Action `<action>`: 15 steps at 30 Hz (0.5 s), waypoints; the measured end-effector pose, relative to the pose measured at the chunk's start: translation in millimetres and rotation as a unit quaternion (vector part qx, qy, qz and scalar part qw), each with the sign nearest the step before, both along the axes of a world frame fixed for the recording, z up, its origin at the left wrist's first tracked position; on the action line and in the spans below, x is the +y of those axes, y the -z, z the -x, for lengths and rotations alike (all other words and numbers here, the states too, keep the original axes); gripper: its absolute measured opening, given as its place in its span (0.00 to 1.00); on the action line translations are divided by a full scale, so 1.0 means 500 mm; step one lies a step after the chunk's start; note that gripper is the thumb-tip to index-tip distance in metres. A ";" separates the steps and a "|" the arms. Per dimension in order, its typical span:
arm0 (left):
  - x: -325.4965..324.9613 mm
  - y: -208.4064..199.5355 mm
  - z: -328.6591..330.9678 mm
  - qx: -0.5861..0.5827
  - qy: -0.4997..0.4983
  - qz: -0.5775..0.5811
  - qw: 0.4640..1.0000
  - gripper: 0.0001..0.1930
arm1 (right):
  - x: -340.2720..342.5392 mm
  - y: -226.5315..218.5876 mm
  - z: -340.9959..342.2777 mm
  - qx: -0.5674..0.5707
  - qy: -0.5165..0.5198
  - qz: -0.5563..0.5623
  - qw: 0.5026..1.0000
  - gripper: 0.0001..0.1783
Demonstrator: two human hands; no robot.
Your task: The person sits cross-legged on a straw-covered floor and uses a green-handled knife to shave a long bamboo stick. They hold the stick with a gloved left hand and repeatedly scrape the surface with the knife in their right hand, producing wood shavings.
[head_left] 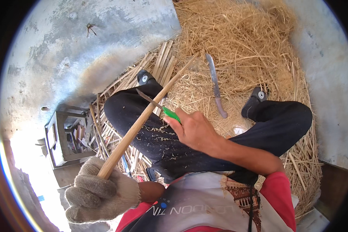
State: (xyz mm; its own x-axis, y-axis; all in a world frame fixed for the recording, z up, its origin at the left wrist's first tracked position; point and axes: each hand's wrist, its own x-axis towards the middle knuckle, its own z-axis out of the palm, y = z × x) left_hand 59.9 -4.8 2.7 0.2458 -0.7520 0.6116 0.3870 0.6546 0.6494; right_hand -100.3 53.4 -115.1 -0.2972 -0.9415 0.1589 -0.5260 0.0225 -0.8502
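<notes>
My left hand [104,190], in a knitted work glove, is closed around the lower end of a long, pale wooden stick [132,134]. The stick slants up and away to the right across my left leg, tapering toward its far tip. Bare, my right hand [197,130] grips the green handle of a knife [171,114]. Its dark, narrow blade crosses the stick near the middle and points to the upper left. Thin curled shavings [162,137] lie scattered on my dark trousers below the blade.
Between my feet a larger knife [214,79] with a brown handle lies on straw-like shavings [236,42]. Split wooden strips [164,62] are piled by my left foot. A wooden box frame [67,135] stands at the left, and weathered walls [85,46] rise on both sides.
</notes>
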 end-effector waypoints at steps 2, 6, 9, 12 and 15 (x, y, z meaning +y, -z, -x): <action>0.001 0.009 -0.002 -0.028 0.018 0.021 0.999 0.25 | 0.018 -0.016 -0.011 0.016 -0.024 0.057 0.998 0.16; -0.003 0.029 0.011 -0.084 0.040 0.076 0.993 0.24 | -0.018 0.113 0.062 0.088 0.061 -0.028 0.994 0.17; -0.001 0.042 -0.014 -0.098 0.048 0.080 0.991 0.24 | -0.002 0.071 0.086 0.033 0.061 -0.107 0.992 0.18; 0.000 0.045 -0.022 -0.112 0.044 0.084 0.989 0.24 | 0.023 -0.023 0.027 -0.014 -0.020 0.004 1.000 0.22; -0.004 0.033 -0.023 -0.126 0.047 0.100 0.986 0.24 | 0.006 0.010 0.038 0.036 0.027 -0.019 0.999 0.23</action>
